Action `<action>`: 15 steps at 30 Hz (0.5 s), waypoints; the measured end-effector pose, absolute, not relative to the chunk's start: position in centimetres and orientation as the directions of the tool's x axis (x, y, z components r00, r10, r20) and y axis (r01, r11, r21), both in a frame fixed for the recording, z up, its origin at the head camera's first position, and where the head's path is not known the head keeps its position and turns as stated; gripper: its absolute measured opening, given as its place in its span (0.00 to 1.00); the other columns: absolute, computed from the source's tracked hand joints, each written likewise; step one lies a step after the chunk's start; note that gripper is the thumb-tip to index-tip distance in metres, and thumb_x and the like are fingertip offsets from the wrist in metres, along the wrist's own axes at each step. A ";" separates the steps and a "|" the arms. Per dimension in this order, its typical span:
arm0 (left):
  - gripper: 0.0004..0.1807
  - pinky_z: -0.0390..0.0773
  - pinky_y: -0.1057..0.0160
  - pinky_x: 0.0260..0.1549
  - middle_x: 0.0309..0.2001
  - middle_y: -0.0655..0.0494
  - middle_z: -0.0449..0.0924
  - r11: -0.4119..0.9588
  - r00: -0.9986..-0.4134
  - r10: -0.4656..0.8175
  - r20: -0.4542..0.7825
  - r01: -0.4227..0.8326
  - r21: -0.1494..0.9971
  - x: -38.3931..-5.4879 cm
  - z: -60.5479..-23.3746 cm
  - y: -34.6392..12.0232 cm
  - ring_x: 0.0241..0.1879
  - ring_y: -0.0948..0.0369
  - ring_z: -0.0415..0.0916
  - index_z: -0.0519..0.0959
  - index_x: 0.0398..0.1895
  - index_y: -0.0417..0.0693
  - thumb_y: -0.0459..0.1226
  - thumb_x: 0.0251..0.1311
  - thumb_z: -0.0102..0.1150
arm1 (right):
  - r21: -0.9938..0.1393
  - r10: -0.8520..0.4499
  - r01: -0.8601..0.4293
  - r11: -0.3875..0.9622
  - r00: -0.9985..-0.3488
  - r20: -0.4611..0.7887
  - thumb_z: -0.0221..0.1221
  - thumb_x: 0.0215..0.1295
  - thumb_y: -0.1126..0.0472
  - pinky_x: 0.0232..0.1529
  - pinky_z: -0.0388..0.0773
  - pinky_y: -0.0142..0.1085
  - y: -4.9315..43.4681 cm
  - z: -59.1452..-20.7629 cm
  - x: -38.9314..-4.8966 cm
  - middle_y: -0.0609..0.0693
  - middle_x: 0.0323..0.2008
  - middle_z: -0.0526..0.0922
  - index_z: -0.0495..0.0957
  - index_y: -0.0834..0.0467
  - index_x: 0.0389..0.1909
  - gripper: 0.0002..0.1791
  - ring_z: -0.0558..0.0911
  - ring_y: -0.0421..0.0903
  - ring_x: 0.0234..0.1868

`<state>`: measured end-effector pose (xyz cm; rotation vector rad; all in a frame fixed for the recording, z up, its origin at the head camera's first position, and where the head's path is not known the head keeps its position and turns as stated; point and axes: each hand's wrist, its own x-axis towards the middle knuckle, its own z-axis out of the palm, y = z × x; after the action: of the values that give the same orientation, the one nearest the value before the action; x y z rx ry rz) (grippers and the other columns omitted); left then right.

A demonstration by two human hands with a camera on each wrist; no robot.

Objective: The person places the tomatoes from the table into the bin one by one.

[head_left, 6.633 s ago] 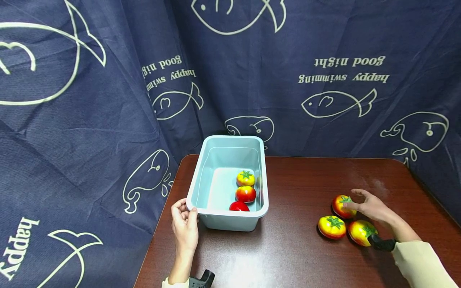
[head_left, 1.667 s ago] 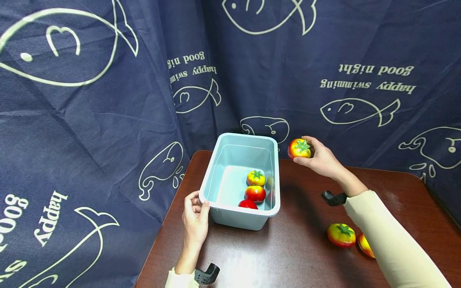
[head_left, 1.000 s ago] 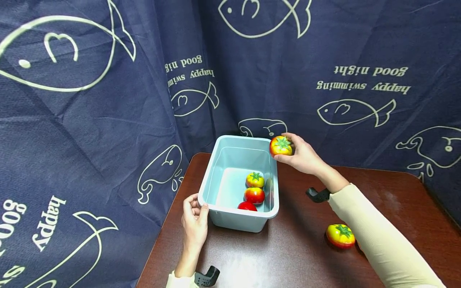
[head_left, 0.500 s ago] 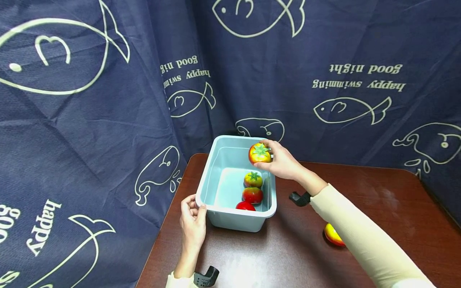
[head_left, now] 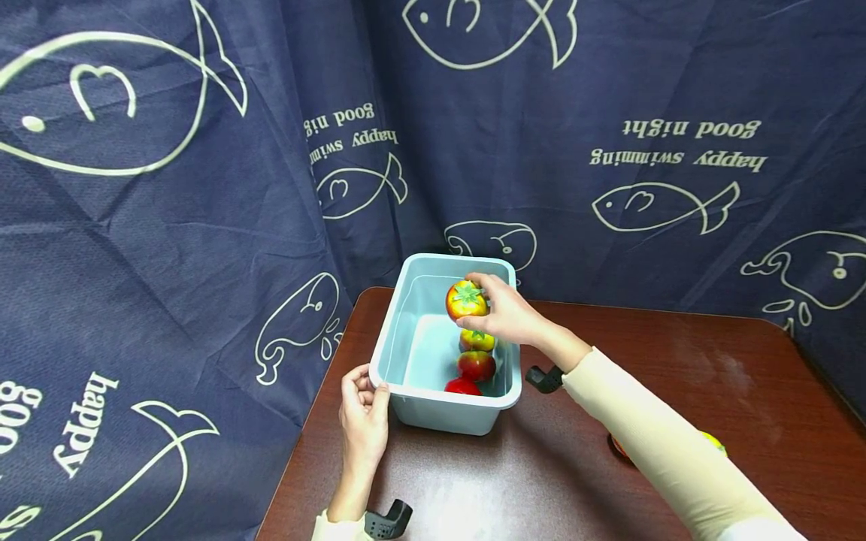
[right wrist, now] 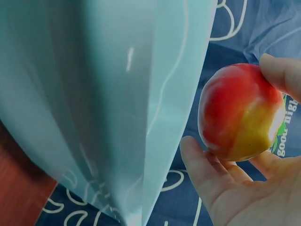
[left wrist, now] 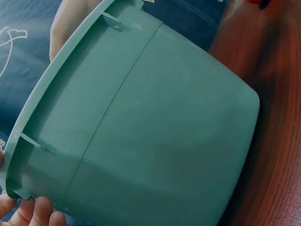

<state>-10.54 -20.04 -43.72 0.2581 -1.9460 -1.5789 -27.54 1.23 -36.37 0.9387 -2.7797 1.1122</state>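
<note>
My left hand (head_left: pixel 364 432) grips the near left corner of the rim of a light blue plastic box (head_left: pixel 443 415). Its curled fingertips (left wrist: pixel 42 209) show under the rim in the left wrist view. With thumb and fingers my right hand (head_left: pixel 509 314) holds a red-and-yellow toy tomato (head_left: pixel 463 303) with a green leafy top, up over the right side of the box; the right wrist view shows the same tomato (right wrist: pixel 240 115) between thumb and fingers. Inside, along the right wall, lie a yellow tomato (head_left: pixel 476 342), a red one (head_left: pixel 476 367) and another red one (head_left: pixel 463 386), partly behind the near rim.
Two more toy tomatoes lie on the brown table (head_left: pixel 676 353) at the right, mostly behind the right sleeve (head_left: pixel 663 436); a sliver of one tomato (head_left: pixel 714 442) shows past it. A dark blue fish-print curtain (head_left: pixel 582 248) hangs behind and left of the table.
My right hand has picked one tomato off the table's right side and carried it left over the box rim to above the inside. My left hand stays on the corner.
</note>
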 end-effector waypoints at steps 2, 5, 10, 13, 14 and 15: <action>0.19 0.67 0.74 0.21 0.35 0.43 0.75 0.268 -0.795 -0.508 0.332 0.221 0.938 -10.5 -43.7 -20.1 0.23 0.65 0.68 0.70 0.53 0.30 0.23 0.57 0.56 | -0.625 -0.538 -0.535 0.568 -0.816 0.210 0.70 0.53 0.52 0.50 0.75 0.44 1.0 -36.6 -27.5 0.57 0.54 0.72 0.64 0.60 0.67 0.42 0.73 0.52 0.50; 0.20 0.67 0.75 0.21 0.35 0.43 0.75 0.267 -0.795 -0.509 0.330 0.219 0.939 -10.5 -43.6 -20.1 0.23 0.65 0.68 0.70 0.53 0.30 0.23 0.57 0.56 | -0.619 -0.553 -0.545 0.565 -0.807 0.206 0.70 0.53 0.52 0.51 0.75 0.44 0.6 -36.8 -27.3 0.57 0.53 0.73 0.64 0.60 0.67 0.42 0.72 0.52 0.51; 0.20 0.67 0.75 0.21 0.35 0.43 0.75 0.265 -0.794 -0.511 0.330 0.219 0.939 -10.5 -43.6 -20.1 0.24 0.64 0.68 0.70 0.54 0.29 0.23 0.57 0.56 | -0.607 -0.564 -0.556 0.567 -0.800 0.206 0.70 0.52 0.52 0.52 0.74 0.45 0.4 -36.7 -27.2 0.56 0.54 0.73 0.64 0.60 0.67 0.42 0.71 0.52 0.52; 0.20 0.67 0.75 0.21 0.35 0.43 0.75 0.268 -0.794 -0.508 0.335 0.224 0.937 -10.5 -43.7 -20.1 0.24 0.64 0.68 0.70 0.54 0.29 0.23 0.57 0.56 | -0.600 -0.570 -0.562 0.569 -0.796 0.204 0.70 0.52 0.51 0.52 0.73 0.45 0.3 -36.5 -27.1 0.56 0.54 0.73 0.64 0.60 0.67 0.43 0.71 0.52 0.53; 0.20 0.67 0.75 0.21 0.35 0.43 0.75 0.267 -0.794 -0.507 0.336 0.226 0.937 -10.5 -43.7 -20.1 0.24 0.64 0.68 0.70 0.54 0.29 0.23 0.57 0.56 | -0.598 -0.572 -0.564 0.570 -0.794 0.203 0.70 0.52 0.51 0.52 0.73 0.45 0.3 -36.4 -27.0 0.56 0.54 0.73 0.64 0.60 0.67 0.43 0.71 0.52 0.52; 0.20 0.67 0.75 0.21 0.35 0.43 0.75 0.265 -0.794 -0.506 0.336 0.228 0.937 -10.5 -43.7 -20.2 0.24 0.64 0.68 0.70 0.54 0.29 0.23 0.57 0.57 | -0.596 -0.574 -0.565 0.570 -0.793 0.203 0.70 0.53 0.51 0.52 0.73 0.45 0.2 -36.3 -27.0 0.56 0.54 0.73 0.64 0.60 0.67 0.43 0.72 0.52 0.52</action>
<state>-10.49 -20.15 -43.68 0.2505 -1.9423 -1.5841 -26.99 0.23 -36.28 1.0142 -2.7955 1.0533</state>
